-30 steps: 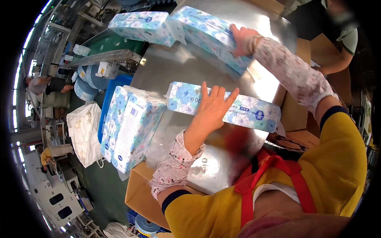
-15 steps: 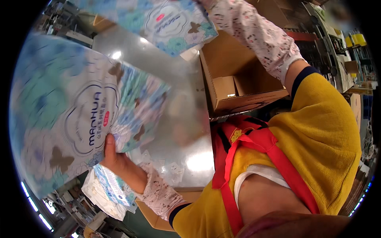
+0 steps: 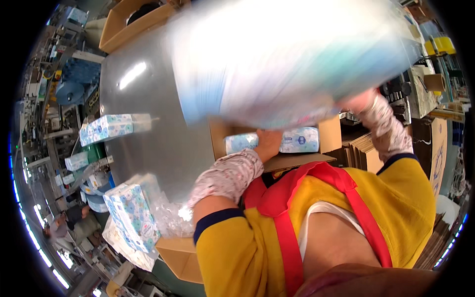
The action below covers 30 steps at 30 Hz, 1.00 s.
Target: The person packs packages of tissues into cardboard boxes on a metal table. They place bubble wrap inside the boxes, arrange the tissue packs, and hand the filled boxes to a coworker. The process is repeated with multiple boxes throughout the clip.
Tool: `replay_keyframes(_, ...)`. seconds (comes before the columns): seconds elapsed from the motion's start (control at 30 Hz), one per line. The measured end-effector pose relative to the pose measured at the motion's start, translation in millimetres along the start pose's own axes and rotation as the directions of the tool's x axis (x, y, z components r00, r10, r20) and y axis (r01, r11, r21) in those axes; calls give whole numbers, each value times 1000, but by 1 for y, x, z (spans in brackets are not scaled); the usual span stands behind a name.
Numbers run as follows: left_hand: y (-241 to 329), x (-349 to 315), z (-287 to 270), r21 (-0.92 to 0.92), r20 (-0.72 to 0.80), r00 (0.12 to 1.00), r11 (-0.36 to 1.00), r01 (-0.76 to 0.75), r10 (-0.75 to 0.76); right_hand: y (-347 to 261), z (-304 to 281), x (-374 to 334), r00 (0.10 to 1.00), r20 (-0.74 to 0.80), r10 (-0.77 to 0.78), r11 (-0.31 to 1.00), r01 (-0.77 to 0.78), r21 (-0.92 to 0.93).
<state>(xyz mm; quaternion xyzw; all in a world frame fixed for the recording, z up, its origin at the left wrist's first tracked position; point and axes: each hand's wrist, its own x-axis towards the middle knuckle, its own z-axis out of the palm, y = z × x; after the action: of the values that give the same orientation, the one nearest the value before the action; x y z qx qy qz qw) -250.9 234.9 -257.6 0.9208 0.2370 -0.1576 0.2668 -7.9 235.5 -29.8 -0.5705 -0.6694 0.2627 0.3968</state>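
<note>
A large white, blue and green tissue pack (image 3: 297, 64), smeared by motion, is held up over an open cardboard carton (image 3: 330, 134). My right hand (image 3: 357, 101) grips its lower right edge, the fingers blurred. My left hand (image 3: 269, 141) is closed on its lower edge above the carton's near side, with the fingertips hidden behind the pack. Inside the carton, blue-and-white tissue packs (image 3: 300, 140) show on both sides of my left hand. The raised pack covers the carton's far part.
A shiny metal table (image 3: 153, 114) lies to the left, with a tissue pack (image 3: 108, 127) at its left edge. Nearer are another tissue pack (image 3: 131, 213) and crumpled clear plastic (image 3: 173, 218). An open carton (image 3: 180, 257) stands below, and another box (image 3: 133, 22) at far left. Flattened cardboard (image 3: 363, 153) stands at right.
The large pack in my left hand has swung from the left to over the carton. My right hand has come nearer and lower. Tissue packs now show in the carton.
</note>
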Motion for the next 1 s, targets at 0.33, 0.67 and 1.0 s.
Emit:
replay_keyframes(0.33,12,-27,-84,-576,-514,832,634,-516,209,239,296,-69,614,450,648,607,-59,-793)
replay_keyframes(0.67,-99,-335,64,-667,-532,-171,287,688,-829,-72,316,177,748,575,-332,921,390,25)
replay_keyframes(1.0,-175,-391,117,-696,-441,-192,200,689,-877,-184,540,333,904,418,-84,586,385,-714)
